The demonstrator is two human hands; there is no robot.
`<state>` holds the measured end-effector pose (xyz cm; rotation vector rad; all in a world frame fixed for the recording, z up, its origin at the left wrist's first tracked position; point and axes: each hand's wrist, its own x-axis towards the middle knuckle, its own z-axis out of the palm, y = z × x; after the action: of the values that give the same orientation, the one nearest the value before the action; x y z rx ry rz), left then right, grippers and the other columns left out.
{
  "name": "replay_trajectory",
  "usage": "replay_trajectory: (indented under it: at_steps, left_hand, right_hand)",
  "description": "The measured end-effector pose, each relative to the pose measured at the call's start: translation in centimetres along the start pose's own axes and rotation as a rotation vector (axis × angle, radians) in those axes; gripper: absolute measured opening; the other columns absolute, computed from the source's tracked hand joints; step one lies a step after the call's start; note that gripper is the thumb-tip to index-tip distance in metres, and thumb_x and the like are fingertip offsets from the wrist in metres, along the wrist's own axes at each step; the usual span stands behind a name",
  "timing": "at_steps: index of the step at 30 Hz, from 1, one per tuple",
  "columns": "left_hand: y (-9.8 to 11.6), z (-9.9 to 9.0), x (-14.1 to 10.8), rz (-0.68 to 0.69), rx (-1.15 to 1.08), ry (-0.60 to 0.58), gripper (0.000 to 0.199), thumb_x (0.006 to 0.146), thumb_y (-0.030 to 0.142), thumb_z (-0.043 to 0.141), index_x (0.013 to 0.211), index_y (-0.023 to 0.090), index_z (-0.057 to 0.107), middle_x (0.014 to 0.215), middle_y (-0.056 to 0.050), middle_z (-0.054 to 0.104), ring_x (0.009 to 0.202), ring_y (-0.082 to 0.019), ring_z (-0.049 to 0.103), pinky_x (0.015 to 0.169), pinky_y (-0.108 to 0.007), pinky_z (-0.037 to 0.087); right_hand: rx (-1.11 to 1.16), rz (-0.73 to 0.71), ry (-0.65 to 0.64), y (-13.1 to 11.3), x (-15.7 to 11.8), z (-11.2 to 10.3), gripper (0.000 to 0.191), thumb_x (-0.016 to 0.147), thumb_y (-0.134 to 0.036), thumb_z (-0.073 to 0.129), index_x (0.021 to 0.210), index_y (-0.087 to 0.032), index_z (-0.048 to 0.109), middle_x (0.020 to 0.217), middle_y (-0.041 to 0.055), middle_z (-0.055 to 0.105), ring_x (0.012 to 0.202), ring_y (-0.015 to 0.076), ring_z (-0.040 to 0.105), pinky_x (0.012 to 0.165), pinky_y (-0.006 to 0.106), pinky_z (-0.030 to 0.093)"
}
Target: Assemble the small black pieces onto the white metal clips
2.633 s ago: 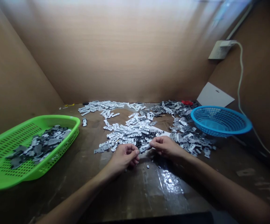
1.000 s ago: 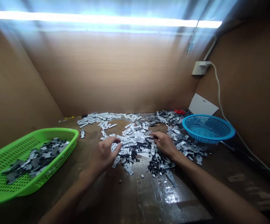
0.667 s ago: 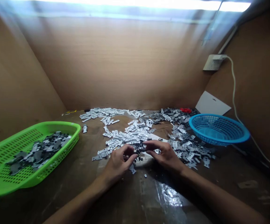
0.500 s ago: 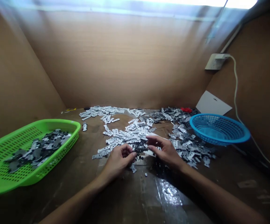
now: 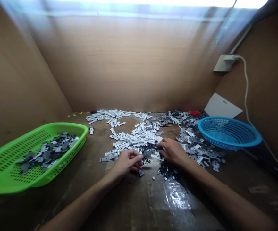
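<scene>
My left hand [image 5: 130,160] pinches a dark grey metal plate [image 5: 147,154] that sticks out to the right of its fingertips. My right hand [image 5: 171,149] reaches down at the small black parts by a white card [image 5: 156,156]; its fingers are bent together, and what they grip, if anything, is too small to name. More small black parts [image 5: 169,170] lie just below my right hand. Behind both hands spreads a heap of silvery metal plates [image 5: 134,138].
A green basket [image 5: 57,126] with metal parts stands at the left, a blue basket [image 5: 230,133] at the right. Dark grey plates [image 5: 177,118] and a red item [image 5: 194,113] lie at the back right. A white cable [image 5: 247,93] hangs down the right wall.
My right hand has lowered and its fingers have drawn together. A dark grey plate now shows clearly in my left fingers. The view has shifted slightly, moving the scene rightwards.
</scene>
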<state>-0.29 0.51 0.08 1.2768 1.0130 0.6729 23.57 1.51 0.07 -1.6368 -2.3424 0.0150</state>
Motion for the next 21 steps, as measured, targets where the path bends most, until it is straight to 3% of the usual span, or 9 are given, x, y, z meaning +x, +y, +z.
replay_trajectory:
  at_steps: [5,11,16,21]
  left_hand:
    - [0.2,0.0,-0.2,0.009,-0.007,-0.01,0.034,0.074,0.047,0.059,0.076,0.014,0.054,0.068,-0.004,0.064,0.061,-0.012,0.063,0.052,-0.019,0.046]
    - [0.2,0.0,-0.3,0.009,-0.016,-0.021,0.034,0.073,0.047,0.06,0.076,0.014,0.054,0.068,-0.004,0.064,0.06,-0.012,0.062,0.051,-0.019,0.046]
    - [0.0,0.0,-0.4,-0.048,-0.025,-0.017,0.036,0.072,0.049,0.06,0.074,0.014,0.055,0.07,-0.005,0.065,0.058,-0.012,0.063,0.049,-0.018,0.045]
    - [-0.1,0.0,-0.4,-0.099,-0.038,0.003,0.035,0.07,0.048,0.061,0.071,0.014,0.055,0.07,-0.006,0.066,0.058,-0.012,0.063,0.05,-0.019,0.045]
  right_hand:
    - [0.004,0.014,0.059,0.3,-0.2,0.2,0.01,0.08,-0.021,0.055,0.084,-0.023,0.064,0.084,0.005,0.061,0.079,0.019,0.056,0.062,0.025,0.036]
    - [0.19,0.037,0.092,1.1,0.0,0.4,0.007,0.079,-0.024,0.057,0.079,-0.021,0.064,0.078,0.0032,0.061,0.075,0.0172,0.057,0.065,0.026,0.039]
    - [0.461,0.086,0.179,0.7,-0.1,-0.5,0.015,0.081,-0.03,0.054,0.085,-0.019,0.064,0.082,0.0037,0.064,0.076,0.0172,0.059,0.07,0.029,0.044]
    - [0.72,0.072,0.171,-1.2,-0.7,-1.4,0.019,0.082,-0.034,0.054,0.088,-0.018,0.063,0.082,0.0029,0.066,0.073,0.0158,0.06,0.065,0.027,0.046]
